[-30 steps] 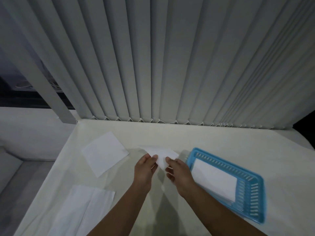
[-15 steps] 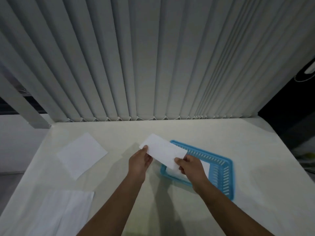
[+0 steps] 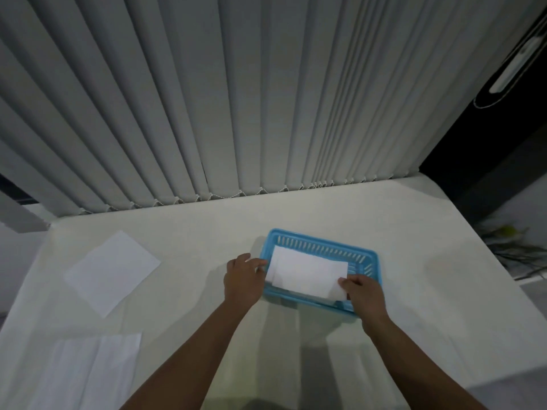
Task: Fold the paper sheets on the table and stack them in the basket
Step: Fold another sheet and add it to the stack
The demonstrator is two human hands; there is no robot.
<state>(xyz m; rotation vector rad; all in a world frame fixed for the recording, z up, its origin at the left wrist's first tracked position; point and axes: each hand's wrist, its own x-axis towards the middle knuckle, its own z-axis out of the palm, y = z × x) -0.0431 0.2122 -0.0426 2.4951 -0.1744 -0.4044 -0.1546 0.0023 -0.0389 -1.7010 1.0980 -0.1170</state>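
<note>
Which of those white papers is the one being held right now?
The folded paper over the blue basket, pinched by the left hand and right hand. The flat sheet and the loose sheets lie untouched on the table.

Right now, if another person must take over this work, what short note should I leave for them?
Left hand: at the left end of the blue basket, fingertips at the left edge of the folded sheet; real grip unclear.
Right hand: pinching the sheet's near right corner.
The folded sheet is over the basket, being laid on white paper already inside; not released yet.
Left to do: one flat sheet lies on the table to the left, and more white paper lies at the near left edge. Fold these and stack them in the basket.
</note>
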